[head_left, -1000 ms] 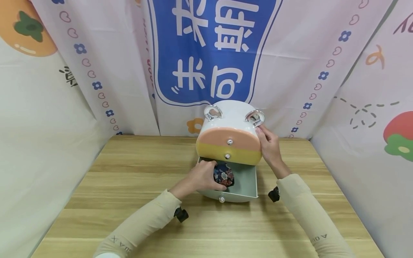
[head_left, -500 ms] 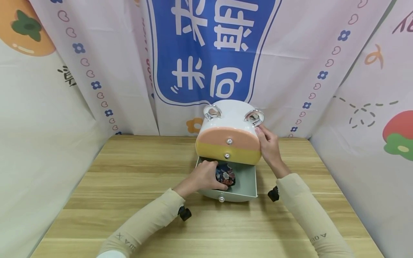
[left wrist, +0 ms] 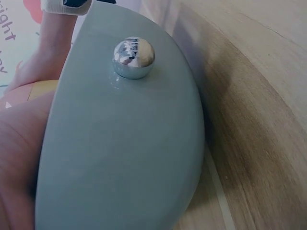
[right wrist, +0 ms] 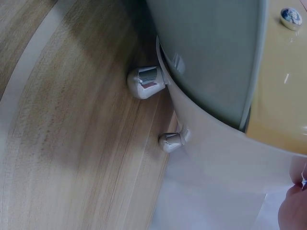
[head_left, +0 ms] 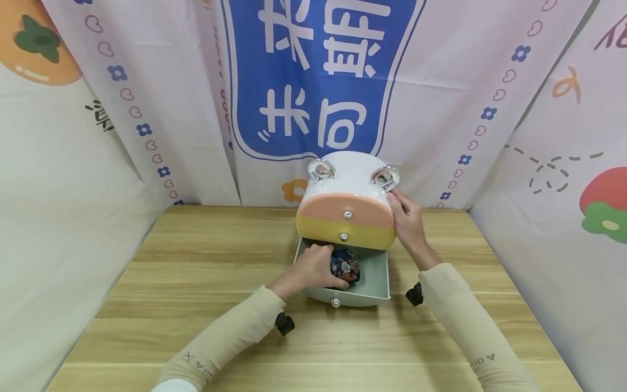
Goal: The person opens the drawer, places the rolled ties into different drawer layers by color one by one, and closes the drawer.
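Note:
A small white cabinet (head_left: 355,169) with silver ring ears has an orange drawer (head_left: 323,208) and a yellow drawer (head_left: 318,227), both closed. Its grey-green bottom drawer (head_left: 374,275) is pulled out, with a silver knob (left wrist: 134,57) on the front. Inside that drawer, my left hand (head_left: 315,268) holds a dark, padded-looking floral cloth item (head_left: 346,268) between thumb and fingers; its exact kind is unclear. My right hand (head_left: 410,226) grips the cabinet's right side just below the ring ear (head_left: 385,178), its fingers partly hidden behind.
The cabinet stands on silver feet (right wrist: 146,82) near the back of a wooden table (head_left: 215,261). Printed cloth curtains (head_left: 441,65) hang behind and at both sides. A black wrist device (head_left: 284,323) is below the left sleeve, another (head_left: 415,294) by the right.
My left hand and the floral cloth item have shifted slightly right inside the drawer. The right hand keeps its place on the cabinet.

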Demonstrator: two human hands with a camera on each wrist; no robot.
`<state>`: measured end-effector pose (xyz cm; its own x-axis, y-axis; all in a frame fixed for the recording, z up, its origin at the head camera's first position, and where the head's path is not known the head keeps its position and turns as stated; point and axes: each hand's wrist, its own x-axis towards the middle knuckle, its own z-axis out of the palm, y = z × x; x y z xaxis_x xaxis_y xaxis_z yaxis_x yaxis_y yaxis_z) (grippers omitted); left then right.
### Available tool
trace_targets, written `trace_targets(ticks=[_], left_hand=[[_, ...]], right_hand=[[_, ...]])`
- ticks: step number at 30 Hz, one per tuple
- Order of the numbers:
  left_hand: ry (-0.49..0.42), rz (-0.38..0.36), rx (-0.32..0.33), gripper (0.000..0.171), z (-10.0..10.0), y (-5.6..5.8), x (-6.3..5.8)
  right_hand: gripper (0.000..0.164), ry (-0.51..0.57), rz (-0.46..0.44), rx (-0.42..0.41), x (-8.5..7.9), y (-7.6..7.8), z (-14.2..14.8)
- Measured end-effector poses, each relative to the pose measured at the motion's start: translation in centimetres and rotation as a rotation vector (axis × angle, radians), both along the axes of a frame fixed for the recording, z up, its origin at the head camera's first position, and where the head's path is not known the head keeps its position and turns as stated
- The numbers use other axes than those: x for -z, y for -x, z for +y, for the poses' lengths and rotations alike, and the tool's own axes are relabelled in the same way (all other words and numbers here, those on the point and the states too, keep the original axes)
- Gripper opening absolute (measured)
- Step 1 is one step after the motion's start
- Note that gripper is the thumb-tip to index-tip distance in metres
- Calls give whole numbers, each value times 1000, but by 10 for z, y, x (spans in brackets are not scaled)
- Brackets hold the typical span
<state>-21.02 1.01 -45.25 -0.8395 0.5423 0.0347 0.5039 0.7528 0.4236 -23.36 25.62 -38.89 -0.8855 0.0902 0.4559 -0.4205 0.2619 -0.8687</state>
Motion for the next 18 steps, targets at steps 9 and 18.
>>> trace_targets(ticks=[9,18], left_hand=[[27,6,6,77,2,2,3],[55,37,12,83,3,2,2]], right_hand=[[44,-8,-13,-1,1,0,0],[44,-10,-23,3,0,-1,0]])
